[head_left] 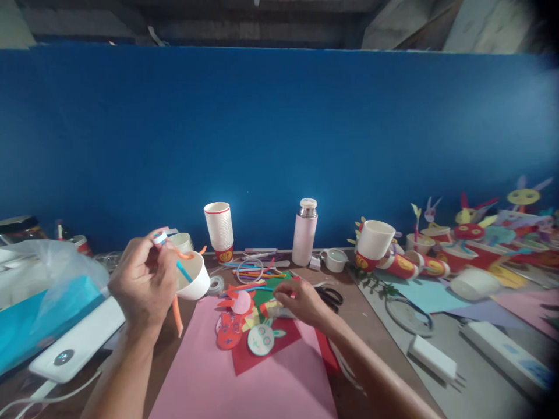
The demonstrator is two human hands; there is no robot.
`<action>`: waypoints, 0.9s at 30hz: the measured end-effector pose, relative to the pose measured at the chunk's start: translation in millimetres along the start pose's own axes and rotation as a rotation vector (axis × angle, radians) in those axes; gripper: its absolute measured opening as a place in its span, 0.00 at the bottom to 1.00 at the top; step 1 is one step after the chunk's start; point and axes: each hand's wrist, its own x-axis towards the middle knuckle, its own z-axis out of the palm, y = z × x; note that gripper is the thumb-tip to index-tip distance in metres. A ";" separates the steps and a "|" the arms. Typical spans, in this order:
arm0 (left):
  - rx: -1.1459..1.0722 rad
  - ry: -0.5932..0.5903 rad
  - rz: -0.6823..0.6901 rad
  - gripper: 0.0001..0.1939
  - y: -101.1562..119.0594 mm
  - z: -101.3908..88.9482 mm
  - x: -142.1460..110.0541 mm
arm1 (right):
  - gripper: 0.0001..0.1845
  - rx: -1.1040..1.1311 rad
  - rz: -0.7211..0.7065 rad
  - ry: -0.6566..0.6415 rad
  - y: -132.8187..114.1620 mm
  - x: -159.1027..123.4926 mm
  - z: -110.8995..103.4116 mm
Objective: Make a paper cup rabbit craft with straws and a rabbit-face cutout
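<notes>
My left hand (146,276) is raised on the left with its fingers closed on a tilted white paper cup (196,282). A blue strip (183,272) runs into the cup's mouth, and orange pipe cleaners (177,317) stick out around it. A small blue-and-white piece (159,238) shows at my fingertips. My right hand (299,299) reaches to a pile of craft pieces, fingers pinched beside a blue pipe cleaner (257,288); what they grip is hidden. Below them lie a white rabbit-face cutout (261,340), a red face cutout (229,333) and red paper (244,361).
A pink sheet (244,390) covers the front. Behind stand stacked paper cups (218,227), a pink flask (304,235) and a white bowl (335,260). Black scissors (331,297) lie near my right hand. Decorated cups (469,241) fill the right; a white power strip (78,343) lies left.
</notes>
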 end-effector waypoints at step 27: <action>-0.359 -0.194 -0.354 0.11 11.4 13.5 -13.0 | 0.11 -0.461 -0.355 -0.239 -19.0 -22.8 41.6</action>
